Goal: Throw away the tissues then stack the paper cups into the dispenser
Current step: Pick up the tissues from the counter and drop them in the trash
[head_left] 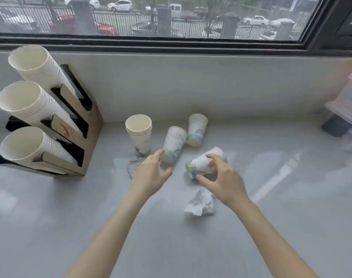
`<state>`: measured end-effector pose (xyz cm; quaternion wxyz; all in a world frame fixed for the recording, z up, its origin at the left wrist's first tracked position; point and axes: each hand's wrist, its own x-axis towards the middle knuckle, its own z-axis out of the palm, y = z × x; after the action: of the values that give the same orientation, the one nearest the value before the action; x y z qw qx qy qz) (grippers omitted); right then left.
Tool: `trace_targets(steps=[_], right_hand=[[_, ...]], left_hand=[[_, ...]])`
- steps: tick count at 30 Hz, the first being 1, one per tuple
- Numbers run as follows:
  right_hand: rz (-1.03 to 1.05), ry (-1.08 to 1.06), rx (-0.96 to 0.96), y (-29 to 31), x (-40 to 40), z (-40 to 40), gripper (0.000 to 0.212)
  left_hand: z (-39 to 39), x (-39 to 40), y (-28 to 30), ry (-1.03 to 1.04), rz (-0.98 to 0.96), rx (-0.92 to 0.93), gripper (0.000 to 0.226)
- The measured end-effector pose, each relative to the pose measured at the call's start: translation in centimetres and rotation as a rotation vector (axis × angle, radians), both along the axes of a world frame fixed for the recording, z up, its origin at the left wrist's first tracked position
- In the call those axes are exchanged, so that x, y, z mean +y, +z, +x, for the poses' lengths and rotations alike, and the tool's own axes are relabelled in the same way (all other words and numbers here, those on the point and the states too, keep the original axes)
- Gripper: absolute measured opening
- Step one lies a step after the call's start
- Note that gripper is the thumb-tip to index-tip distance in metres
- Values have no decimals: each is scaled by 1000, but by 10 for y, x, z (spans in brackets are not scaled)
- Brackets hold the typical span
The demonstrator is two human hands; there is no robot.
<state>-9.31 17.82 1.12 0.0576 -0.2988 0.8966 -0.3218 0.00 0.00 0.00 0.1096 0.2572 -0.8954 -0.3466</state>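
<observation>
Loose paper cups lie on a grey counter (271, 227). An upright stack of cups (139, 133) stands mid-counter. One printed cup (174, 143) leans tilted beside it, and another printed cup (197, 129) stands upside down behind. A third printed cup (203, 162) lies on its side. My left hand (151, 175) hovers open, its fingertips touching the tilted cup's base. My right hand (221, 177) curls open just over the lying cup. A crumpled white tissue (200, 203) lies below my right hand. A second tissue (134, 164) shows partly behind my left hand. The wooden dispenser (78, 125) stands at the left.
Three slanted stacks of white cups (30, 101) stick out of the dispenser. A clear plastic box with a red lid (349, 105) and a dark object (335, 126) sit at the far right. A grey wall and a window run along the back.
</observation>
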Motion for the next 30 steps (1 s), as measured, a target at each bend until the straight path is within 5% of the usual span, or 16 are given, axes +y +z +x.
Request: trace_targets(steps=[17, 30], right_hand=[[84, -111, -87, -125, 1, 31, 45], [27, -83, 110, -148, -2, 51, 24]], left_hand=[[0, -61, -103, 125, -320, -114, 44], [4, -91, -123, 25, -258, -147, 31]])
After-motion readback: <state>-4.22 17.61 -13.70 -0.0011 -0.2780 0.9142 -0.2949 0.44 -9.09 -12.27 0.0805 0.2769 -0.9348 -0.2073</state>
